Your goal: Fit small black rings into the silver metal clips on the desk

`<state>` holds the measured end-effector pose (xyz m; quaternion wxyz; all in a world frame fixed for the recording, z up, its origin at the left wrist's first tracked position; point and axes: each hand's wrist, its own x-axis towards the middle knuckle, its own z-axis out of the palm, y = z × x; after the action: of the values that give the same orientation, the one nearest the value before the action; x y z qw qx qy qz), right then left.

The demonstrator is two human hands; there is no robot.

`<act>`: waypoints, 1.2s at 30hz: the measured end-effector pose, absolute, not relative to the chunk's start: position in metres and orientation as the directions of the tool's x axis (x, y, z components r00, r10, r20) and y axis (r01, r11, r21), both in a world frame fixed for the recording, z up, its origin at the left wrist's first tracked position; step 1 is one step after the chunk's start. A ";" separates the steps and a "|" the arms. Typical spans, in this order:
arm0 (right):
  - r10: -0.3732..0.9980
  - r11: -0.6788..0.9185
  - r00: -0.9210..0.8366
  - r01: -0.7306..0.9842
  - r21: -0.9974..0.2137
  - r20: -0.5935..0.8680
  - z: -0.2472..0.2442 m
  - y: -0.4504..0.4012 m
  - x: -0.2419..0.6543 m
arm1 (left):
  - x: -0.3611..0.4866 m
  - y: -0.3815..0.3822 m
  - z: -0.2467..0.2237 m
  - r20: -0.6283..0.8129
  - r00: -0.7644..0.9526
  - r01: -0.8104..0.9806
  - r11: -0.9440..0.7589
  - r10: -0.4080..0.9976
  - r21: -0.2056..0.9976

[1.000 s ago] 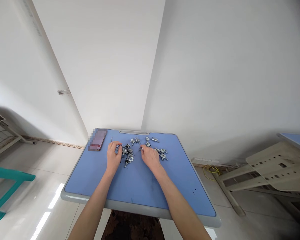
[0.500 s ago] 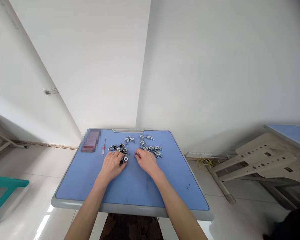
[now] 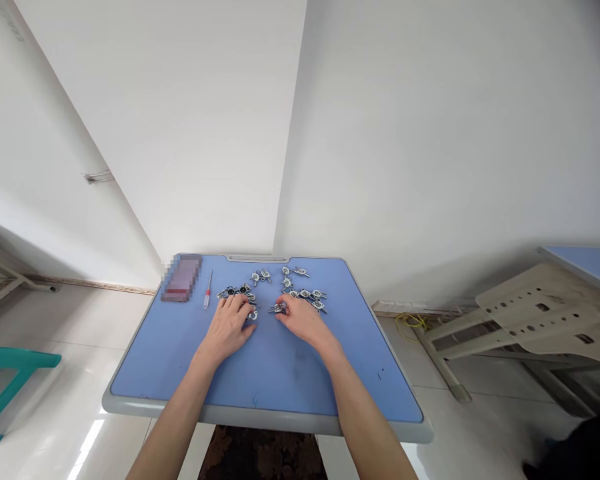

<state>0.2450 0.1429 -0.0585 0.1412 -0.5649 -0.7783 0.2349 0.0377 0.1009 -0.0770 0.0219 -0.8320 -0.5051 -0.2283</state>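
Metal wing fittings (image 3: 305,294) are spread in loose clusters over the far half of a blue table (image 3: 265,415). One fitting (image 3: 279,308), its long axis lying sideways, is placed at 9 o'clock from the right hand (image 3: 306,320), and the fingers (image 3: 289,303) of that hand are drawn narrow against it; whether it is gripped cannot be told. The right forearm (image 3: 360,407) is angled in from 5 o'clock. The left hand (image 3: 225,330) is held palm-down and curled over the left cluster (image 3: 235,292), its hold unseen. A red-handled screwdriver (image 3: 207,291) is laid at 10 o'clock, beside a blurred phone (image 3: 181,277).
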 end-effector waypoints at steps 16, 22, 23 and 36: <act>0.922 0.274 -0.377 0.795 -0.541 -0.086 -0.057 0.137 0.232 | 0.041 0.110 -0.080 0.445 0.329 0.871 -0.450 0.833 0.198; 0.880 0.281 -0.468 0.653 -0.703 -0.083 -0.055 0.133 0.230 | 0.050 0.101 -0.070 0.426 0.434 0.778 -0.569 0.794 0.267; 0.873 0.262 -0.481 0.610 -0.748 -0.086 -0.055 0.134 0.231 | 0.052 0.101 -0.069 0.414 0.449 0.772 -0.577 0.791 0.265; 0.925 -0.144 -0.361 -0.042 -0.989 -0.119 -0.057 0.153 0.240 | 0.066 0.109 -0.086 0.384 0.504 0.790 -0.593 0.773 0.157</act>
<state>0.2396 0.1532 -0.0567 0.3827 -0.4158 -0.5307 0.6316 0.0656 0.1091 -0.0859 0.0193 -0.8670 -0.4507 -0.2116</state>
